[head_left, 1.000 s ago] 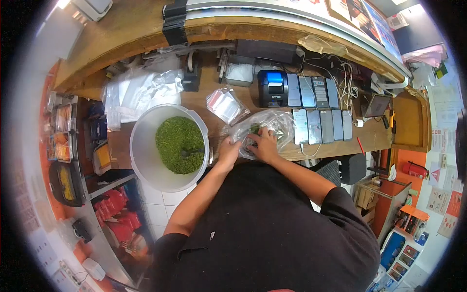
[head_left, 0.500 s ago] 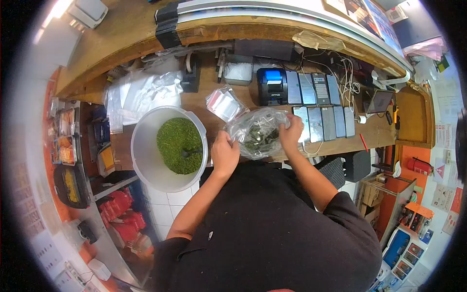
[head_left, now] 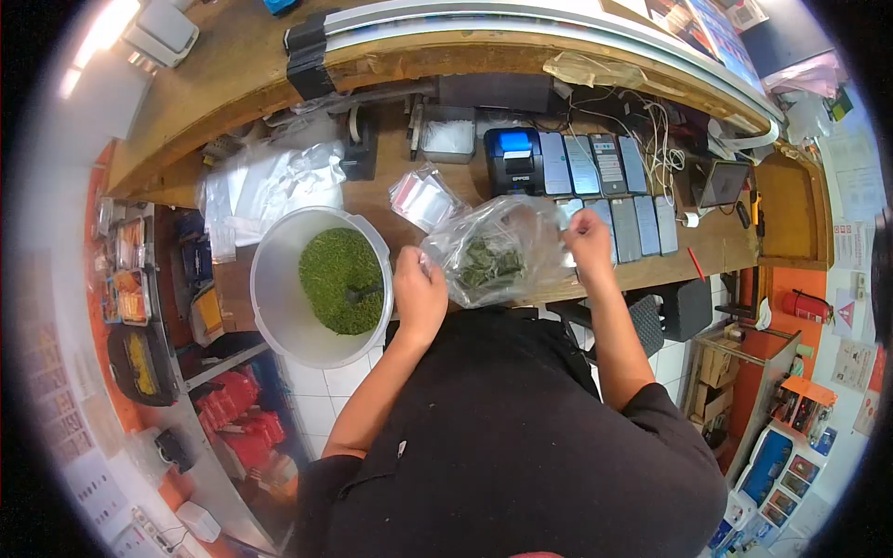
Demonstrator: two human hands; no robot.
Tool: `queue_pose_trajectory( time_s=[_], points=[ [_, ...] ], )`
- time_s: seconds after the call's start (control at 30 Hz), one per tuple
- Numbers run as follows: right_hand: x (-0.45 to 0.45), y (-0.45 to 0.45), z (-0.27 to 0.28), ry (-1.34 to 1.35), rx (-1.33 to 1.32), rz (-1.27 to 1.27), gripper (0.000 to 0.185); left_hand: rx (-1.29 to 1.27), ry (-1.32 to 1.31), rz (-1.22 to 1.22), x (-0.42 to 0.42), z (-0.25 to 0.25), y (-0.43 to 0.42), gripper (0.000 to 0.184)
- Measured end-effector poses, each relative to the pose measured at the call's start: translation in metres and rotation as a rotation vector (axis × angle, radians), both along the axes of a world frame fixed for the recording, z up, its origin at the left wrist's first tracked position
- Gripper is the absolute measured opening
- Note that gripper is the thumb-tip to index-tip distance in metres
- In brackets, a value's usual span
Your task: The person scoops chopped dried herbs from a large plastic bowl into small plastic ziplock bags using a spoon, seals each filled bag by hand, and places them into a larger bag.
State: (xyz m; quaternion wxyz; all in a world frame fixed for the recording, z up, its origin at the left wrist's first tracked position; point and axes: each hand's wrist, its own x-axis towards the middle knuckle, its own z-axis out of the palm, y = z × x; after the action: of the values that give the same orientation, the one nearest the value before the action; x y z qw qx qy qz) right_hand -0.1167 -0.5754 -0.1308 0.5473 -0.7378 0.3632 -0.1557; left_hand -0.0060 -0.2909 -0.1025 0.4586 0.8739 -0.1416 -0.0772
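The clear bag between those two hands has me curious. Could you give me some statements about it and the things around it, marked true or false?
1. The clear bag has something green in it. True.
2. The tub stands to the right of the bag. False: the pale tub is to the left of it.
3. The left hand is at the left side of the bag. True.
4. The tub is empty. False: a mass of green bits lies in it.
5. The phones lie in two rows. True.
6. The fire extinguisher on the wall is blue. False: the fire extinguisher is red.
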Motion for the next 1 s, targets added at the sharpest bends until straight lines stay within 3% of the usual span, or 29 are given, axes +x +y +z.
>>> queue_pose_trajectory(
  time_s=[0.03,0.07,0.17,0.23,0.27,0.3,0.33,0.37,0.4,0.47,0.53,0.57,0.63,0.67,0.7,0.73,0.8,0.83,0.87,0.93,0.97,1.0],
  points=[
    [-0.001,-0.007,0.009,0.003,-0.193,-0.07,0.022,-0.027,-0.054,0.002,-0.002,0.009,0.0,0.017],
    [-0.004,-0.011,0.02,0.002,-0.197,-0.071,0.022,-0.057,-0.112,0.006,-0.001,0.017,-0.002,0.019],
    [-0.011,-0.014,0.059,-0.139,-0.006,-0.23,0.017,-0.073,-0.166,0.001,-0.001,0.035,-0.002,0.025],
    [-0.016,-0.027,0.047,0.078,-0.283,-0.099,0.017,-0.043,-0.192,-0.03,0.0,0.029,-0.005,0.026],
    [-0.015,-0.026,0.038,0.075,-0.286,-0.101,0.017,-0.014,-0.22,-0.059,0.001,0.024,-0.006,0.027],
    [-0.014,-0.026,0.026,0.146,-0.041,-0.155,0.018,-0.018,-0.225,-0.06,0.001,0.01,-0.007,0.027],
    [-0.013,-0.026,0.018,0.215,0.206,-0.207,0.021,-0.257,0.234,0.021,0.001,-0.013,-0.007,0.025],
    [-0.015,-0.025,0.014,0.05,0.603,-0.18,0.019,-0.49,0.697,0.103,0.002,-0.034,-0.007,0.022],
    [-0.018,-0.023,0.016,0.048,0.602,-0.178,0.019,-0.492,0.694,0.103,0.003,-0.053,-0.003,0.022],
    [-0.026,-0.015,0.02,-0.263,1.102,-0.134,0.022,-1.122,1.365,0.341,0.004,-0.078,0.008,0.019],
    [-0.044,-0.037,-0.008,-0.24,1.183,-0.094,0.026,-1.141,1.388,0.45,0.007,-0.093,0.018,0.018],
    [-0.049,-0.04,-0.009,-0.214,1.147,-0.003,0.027,-1.304,1.432,0.272,0.01,-0.126,0.032,0.018],
    [-0.051,-0.034,0.004,-0.132,1.062,0.04,0.028,-1.461,1.47,0.09,0.008,-0.122,0.036,0.018],
    [-0.049,-0.029,0.012,-0.131,1.062,0.04,0.028,-1.254,1.24,0.13,0.008,-0.077,0.024,0.02],
    [-0.049,-0.025,0.017,-0.08,0.862,0.114,0.026,-1.046,1.009,0.165,0.006,-0.045,0.014,0.024],
    [-0.048,-0.023,0.019,-0.03,0.662,0.187,0.024,-1.048,1.008,0.166,0.0,-0.036,0.007,0.024],
    [-0.043,-0.021,0.003,-0.089,0.744,0.094,0.019,-0.158,0.324,-0.17,-0.01,-0.026,0.0,0.032],
    [-0.042,-0.02,-0.003,-0.148,0.823,0.003,0.015,0.012,0.269,-0.365,-0.004,-0.023,0.005,0.035],
    [-0.045,-0.022,-0.006,-0.149,0.821,0.004,0.015,0.011,0.266,-0.365,-0.001,-0.026,0.006,0.035],
    [-0.043,-0.02,0.002,-0.29,1.093,-0.088,0.014,-0.157,0.654,-0.133,0.004,-0.042,0.007,0.025],
    [-0.049,-0.032,-0.012,-0.289,1.094,-0.086,0.014,-0.531,0.918,-0.023,0.007,-0.06,0.011,0.026],
    [-0.061,-0.053,-0.036,-0.294,1.247,0.099,0.016,-0.527,0.919,-0.023,0.007,-0.062,0.012,0.026]
  ],
)
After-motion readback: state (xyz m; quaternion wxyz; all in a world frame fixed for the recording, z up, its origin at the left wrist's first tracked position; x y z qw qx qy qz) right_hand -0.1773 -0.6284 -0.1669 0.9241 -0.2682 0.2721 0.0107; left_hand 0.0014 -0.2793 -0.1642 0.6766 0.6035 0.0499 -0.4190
